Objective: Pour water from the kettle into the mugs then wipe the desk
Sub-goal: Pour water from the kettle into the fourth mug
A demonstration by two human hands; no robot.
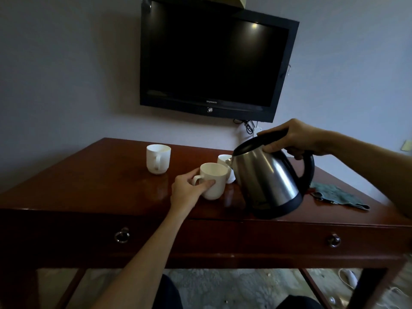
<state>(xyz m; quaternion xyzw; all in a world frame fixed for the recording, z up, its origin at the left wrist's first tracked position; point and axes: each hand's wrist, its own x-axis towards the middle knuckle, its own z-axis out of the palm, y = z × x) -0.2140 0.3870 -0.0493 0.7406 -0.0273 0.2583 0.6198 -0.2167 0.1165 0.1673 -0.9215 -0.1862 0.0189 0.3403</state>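
A steel kettle (265, 179) with a black lid, handle and base hangs above the wooden desk (107, 175), tilted left. My right hand (296, 137) grips its black handle from above. Its spout is over a white mug (224, 159) that stands partly hidden behind it. In front, my left hand (187, 188) holds a second white mug (214, 184) by its handle and side. A third white mug (158, 158) stands alone further back left. A crumpled grey-green cloth (336, 195) lies on the desk to the right of the kettle.
A dark wall-mounted television (214, 61) hangs above the desk's far edge, with cables below it. The desk front has two drawers with ring pulls (122, 235). Carpeted floor and a white cable show under the desk.
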